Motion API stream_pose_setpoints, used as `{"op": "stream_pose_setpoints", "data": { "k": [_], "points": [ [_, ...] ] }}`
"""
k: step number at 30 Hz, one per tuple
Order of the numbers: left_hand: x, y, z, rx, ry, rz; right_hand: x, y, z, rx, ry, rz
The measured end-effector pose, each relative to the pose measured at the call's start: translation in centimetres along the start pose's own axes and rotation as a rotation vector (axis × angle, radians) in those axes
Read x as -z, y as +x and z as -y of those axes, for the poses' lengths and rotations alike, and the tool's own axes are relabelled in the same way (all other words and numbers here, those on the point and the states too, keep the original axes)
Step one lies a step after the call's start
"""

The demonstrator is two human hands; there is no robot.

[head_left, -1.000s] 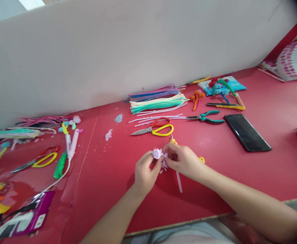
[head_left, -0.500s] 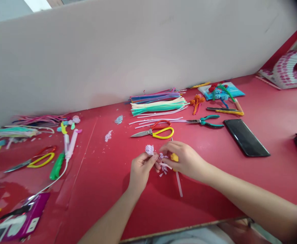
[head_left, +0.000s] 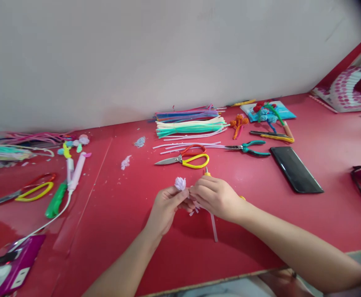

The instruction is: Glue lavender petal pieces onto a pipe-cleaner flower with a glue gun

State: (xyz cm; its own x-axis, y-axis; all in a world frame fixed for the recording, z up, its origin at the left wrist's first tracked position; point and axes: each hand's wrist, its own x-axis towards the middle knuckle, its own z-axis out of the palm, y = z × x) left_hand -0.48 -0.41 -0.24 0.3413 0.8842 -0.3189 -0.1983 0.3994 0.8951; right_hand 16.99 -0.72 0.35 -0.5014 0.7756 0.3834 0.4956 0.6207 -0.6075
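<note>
Over the middle of the red table [head_left: 121, 214], my left hand [head_left: 165, 208] pinches a small pale lilac pipe-cleaner flower [head_left: 180, 183] held upright between thumb and fingers. My right hand [head_left: 216, 196] is closed right beside it, fingers pinched on the flower's lower part and its pale pink stem [head_left: 213, 226], which sticks out towards me. A yellow-handled tool [head_left: 207, 173] lies partly hidden under my right hand. Both hands touch each other around the flower.
Yellow-and-red scissors [head_left: 188, 159], teal pliers [head_left: 248, 147], a stack of coloured pipe cleaners [head_left: 189, 121] and a black phone [head_left: 295, 168] lie beyond my hands. Finished flowers [head_left: 267, 111] sit at the back right. Another pair of scissors [head_left: 29, 190] and a glue gun [head_left: 72, 177] lie left.
The flower head has turned upright in my left hand and my right hand has closed in against it. The view has shifted slightly, moving everything a little to the left.
</note>
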Motion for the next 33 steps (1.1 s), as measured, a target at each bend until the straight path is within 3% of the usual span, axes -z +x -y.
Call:
{"op": "stream_pose_setpoints", "data": {
  "k": [4, 9, 13, 20, 25, 29, 33],
  "points": [
    [0.0, 0.0, 0.1, -0.046, 0.139, -0.029, 0.8, -0.1, -0.4, -0.118, -0.047, -0.099],
    [-0.1, 0.1, -0.3, -0.240, 0.490, -0.111, 2.8, -0.5, -2.1, -0.367, -0.092, -0.293],
    [-0.3, 0.1, -0.9, -0.409, 0.662, -0.063, 3.4, -0.4, -2.9, -0.413, -0.046, -0.372],
    [-0.8, 0.5, -1.2, -0.695, 0.915, -0.050, 2.3, -0.3, 0.1, -0.247, 0.252, -0.155],
    [-0.1, 1.0, 0.3, -0.855, 0.961, -0.153, 1.7, -0.5, 0.8, -0.289, 0.406, -0.179],
    [0.4, 0.8, 0.8, -0.861, 0.966, -0.150, 1.8, -0.3, 1.1, -0.324, 0.428, -0.158],
    [0.4, 0.6, 0.7, -0.853, 0.966, -0.110, 1.8, -0.1, 1.5, -0.464, 0.570, -0.138]
  ]
}}
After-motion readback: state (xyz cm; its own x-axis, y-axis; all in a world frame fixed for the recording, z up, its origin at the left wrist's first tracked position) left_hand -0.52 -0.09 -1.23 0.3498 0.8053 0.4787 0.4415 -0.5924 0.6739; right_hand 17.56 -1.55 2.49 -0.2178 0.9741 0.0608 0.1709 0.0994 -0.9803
